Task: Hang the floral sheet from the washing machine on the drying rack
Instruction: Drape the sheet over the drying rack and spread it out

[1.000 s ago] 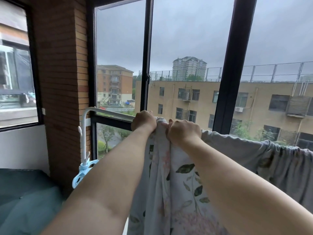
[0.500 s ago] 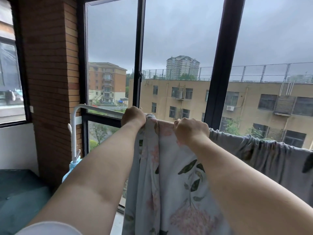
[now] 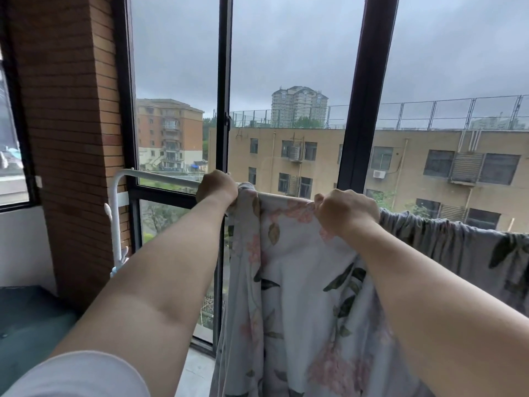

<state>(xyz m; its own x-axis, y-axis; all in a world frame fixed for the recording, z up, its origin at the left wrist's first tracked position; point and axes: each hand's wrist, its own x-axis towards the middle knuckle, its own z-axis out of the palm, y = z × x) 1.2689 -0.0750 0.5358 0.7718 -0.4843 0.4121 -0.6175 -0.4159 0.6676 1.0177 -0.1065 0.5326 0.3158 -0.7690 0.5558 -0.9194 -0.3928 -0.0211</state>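
Fists of left hand and right hand clutch the floral sheet atop the drying rack, whose bare stretch lies beyond the left hand.

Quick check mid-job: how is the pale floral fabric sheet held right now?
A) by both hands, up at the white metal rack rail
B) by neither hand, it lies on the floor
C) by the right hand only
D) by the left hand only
A: the left hand and the right hand each have a grip on the top edge of the pale floral fabric sheet at the white metal rack rail.
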